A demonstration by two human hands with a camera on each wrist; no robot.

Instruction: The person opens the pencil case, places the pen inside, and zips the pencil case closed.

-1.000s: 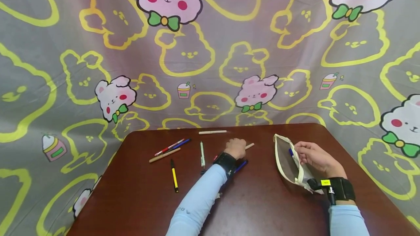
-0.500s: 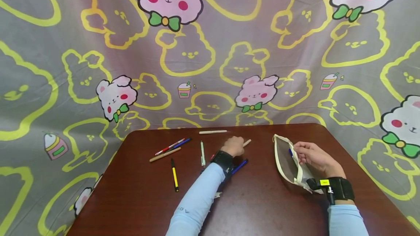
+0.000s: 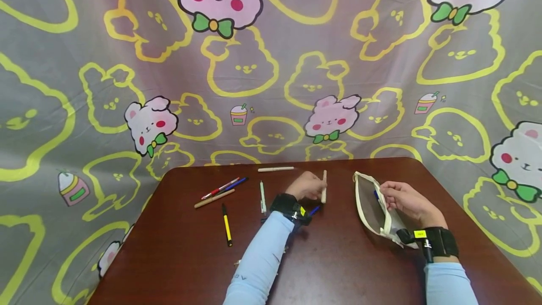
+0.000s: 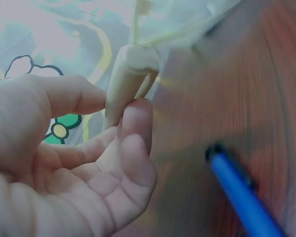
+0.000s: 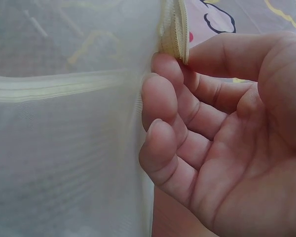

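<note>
My left hand pinches a beige capped pen between thumb and fingers, the pen standing nearly upright. In the left wrist view its clip and rounded end point up past the fingertips. A blue pen lies on the table just beside that hand. Over on the right, my right hand pinches the zippered edge of a see-through mesh pencil pouch. The pouch gapes toward the left, with something blue showing inside near the right fingers.
Left of my left arm lie a mint pen, a yellow and black pen, a red pen, a tan pen and another blue pen. A cream pen lies near the back edge. Patterned cloth hangs behind the table.
The beige pen has swung from slanted to nearly upright in my left hand, which has shifted slightly right. My right hand keeps its hold on the pouch.
</note>
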